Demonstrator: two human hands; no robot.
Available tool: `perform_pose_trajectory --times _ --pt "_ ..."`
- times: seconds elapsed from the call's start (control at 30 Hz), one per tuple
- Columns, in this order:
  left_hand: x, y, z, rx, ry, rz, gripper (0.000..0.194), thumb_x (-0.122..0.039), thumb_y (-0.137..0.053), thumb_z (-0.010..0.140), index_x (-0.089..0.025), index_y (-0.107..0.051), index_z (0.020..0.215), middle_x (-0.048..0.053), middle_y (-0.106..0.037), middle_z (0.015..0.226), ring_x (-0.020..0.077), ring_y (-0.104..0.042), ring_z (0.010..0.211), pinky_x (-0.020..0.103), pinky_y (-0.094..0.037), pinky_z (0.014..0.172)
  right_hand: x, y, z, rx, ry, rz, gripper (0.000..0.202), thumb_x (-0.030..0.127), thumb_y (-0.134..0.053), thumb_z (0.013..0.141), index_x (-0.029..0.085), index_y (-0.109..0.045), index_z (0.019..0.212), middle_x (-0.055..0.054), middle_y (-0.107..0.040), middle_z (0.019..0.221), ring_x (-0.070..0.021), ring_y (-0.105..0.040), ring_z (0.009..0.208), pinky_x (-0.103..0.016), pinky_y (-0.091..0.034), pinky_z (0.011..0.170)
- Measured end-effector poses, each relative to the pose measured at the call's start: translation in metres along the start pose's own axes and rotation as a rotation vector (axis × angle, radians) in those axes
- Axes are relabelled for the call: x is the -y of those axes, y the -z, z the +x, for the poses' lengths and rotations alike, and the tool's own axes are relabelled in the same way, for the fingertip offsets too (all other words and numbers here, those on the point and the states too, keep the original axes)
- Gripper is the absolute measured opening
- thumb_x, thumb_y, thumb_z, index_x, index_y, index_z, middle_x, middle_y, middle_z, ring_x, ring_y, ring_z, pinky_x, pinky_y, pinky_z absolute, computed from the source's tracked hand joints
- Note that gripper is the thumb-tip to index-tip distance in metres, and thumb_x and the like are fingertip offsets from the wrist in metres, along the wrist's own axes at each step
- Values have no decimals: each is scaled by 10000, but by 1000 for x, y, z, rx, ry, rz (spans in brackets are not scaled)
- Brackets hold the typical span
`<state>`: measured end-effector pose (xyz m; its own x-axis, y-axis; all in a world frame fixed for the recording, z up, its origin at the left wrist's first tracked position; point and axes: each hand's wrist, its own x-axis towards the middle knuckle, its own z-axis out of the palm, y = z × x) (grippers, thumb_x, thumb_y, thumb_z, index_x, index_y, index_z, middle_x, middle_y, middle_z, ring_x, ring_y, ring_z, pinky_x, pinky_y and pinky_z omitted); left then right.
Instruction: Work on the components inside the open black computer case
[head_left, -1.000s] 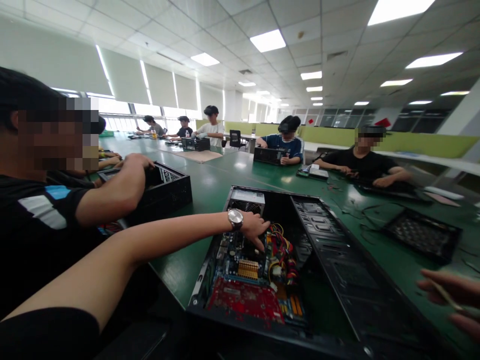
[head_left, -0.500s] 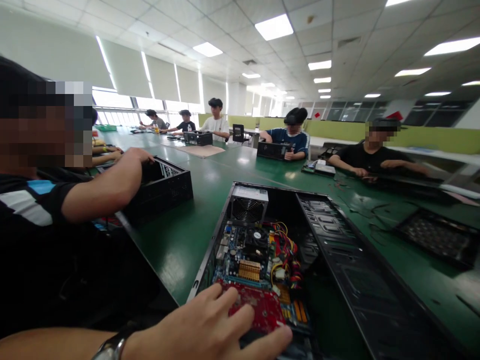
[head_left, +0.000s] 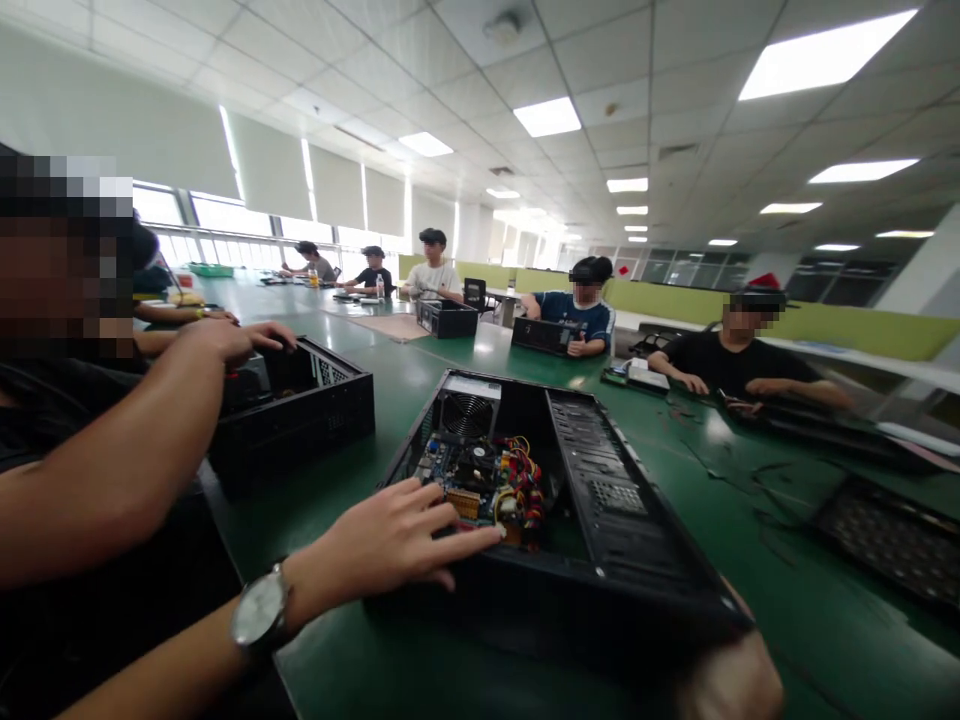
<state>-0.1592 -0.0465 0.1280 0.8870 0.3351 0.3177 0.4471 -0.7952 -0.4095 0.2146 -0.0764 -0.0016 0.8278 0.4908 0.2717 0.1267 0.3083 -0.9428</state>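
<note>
An open black computer case (head_left: pixel 540 610) lies in front of me, its near wall facing me. Inside are a motherboard with a cooling fan (head_left: pixel 477 460), bundled coloured wires (head_left: pixel 525 485) and a power supply (head_left: pixel 469 412). My left hand (head_left: pixel 397 535), with a watch (head_left: pixel 259 608) on its wrist, holds the near-left edge; the fingers reach over the inside and the thumb hangs outside the wall. A red card shows only as a sliver beneath those fingers. My right hand (head_left: pixel 735 670), blurred, is against the near-right corner; its fingers are mostly hidden by the case.
At my left a co-worker's arms reach into another black case (head_left: pixel 300 415). Across the green table (head_left: pixel 409 385) people sit with more cases. To the right lie a dark perforated panel (head_left: pixel 892 540) and loose cables (head_left: pixel 776 510).
The case has turned and shifted away, so its near wall now shows. My left hand has moved from over the red card to the edge. My right hand has come into view.
</note>
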Motion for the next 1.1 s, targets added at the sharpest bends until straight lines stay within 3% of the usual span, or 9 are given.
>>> perform_pose_trajectory --times 0.13,0.27,0.37,0.43,0.57,0.77,0.87,1.0,1.1 --pt "57 -34 8 -53 70 76 592 -475 -544 991 -318 -369 1534 51 -648 1218 242 -527 1150 371 -379 942 -20 -94 29 -108 -60 42 362 425 -441 936 165 -690 968 -55 -681 1036 -242 -626 1011 -389 -503 898" --pt "104 -66 10 -86 250 137 573 -430 -621 953 -402 -432 1494 46 -572 1395 288 -428 1325 427 -329 1057 -29 -175 47 -62 -95 -17 322 456 -561 993 157 -646 1080 -72 -651 1116 -221 -626 1022 -445 -511 918" --pt "117 -85 10 -126 470 172 584 -309 -659 934 -398 -466 1479 89 -464 1516 332 -374 1398 495 -321 1088 -32 -209 55 21 -124 -85 326 434 -611 982 167 -625 1168 -76 -639 1158 -215 -638 994 -432 -544 875" --pt "109 -93 11 -175 602 188 612 -201 -619 942 -365 -441 1505 141 -392 1563 353 -349 1430 526 -334 1087 -33 -209 59 91 -121 -123 328 430 -609 984 167 -620 1180 -75 -638 1152 -210 -641 977 -422 -552 857" --pt "60 -101 18 -242 571 130 653 -55 -493 933 -325 -416 1522 162 -337 1589 341 -327 1463 531 -364 1099 -30 -147 61 286 -34 -174 350 481 -549 998 158 -636 1103 -51 -654 1013 -192 -640 892 -406 -534 840" --pt "-34 -115 59 -146 196 -209 576 -115 -586 895 -251 -474 1444 115 -452 1511 282 -416 1415 479 -443 1103 -24 19 48 519 86 -312 499 635 -522 852 203 -709 1017 -97 -698 1025 -296 -651 982 -456 -505 889" --pt "-70 -118 95 -133 112 -328 531 -185 -587 927 -240 -455 1439 106 -473 1495 269 -436 1402 469 -460 1098 -21 82 41 599 161 -444 510 630 -472 900 221 -698 1102 -105 -686 1120 -301 -650 1050 -461 -528 897" --pt "-90 -114 168 -200 71 -334 461 -275 -493 1000 -199 -433 1451 113 -501 1453 250 -437 1387 419 -418 1135 -14 122 24 715 388 -593 406 511 -410 1003 243 -662 1174 -80 -675 1126 -240 -672 1017 -363 -576 838" --pt "-79 -108 245 -167 148 -239 481 -347 -472 1017 -186 -419 1468 118 -505 1440 248 -412 1390 384 -362 1161 -4 127 12 761 571 -627 305 406 -419 1028 257 -643 1173 -59 -679 1065 -211 -681 947 -322 -586 781"
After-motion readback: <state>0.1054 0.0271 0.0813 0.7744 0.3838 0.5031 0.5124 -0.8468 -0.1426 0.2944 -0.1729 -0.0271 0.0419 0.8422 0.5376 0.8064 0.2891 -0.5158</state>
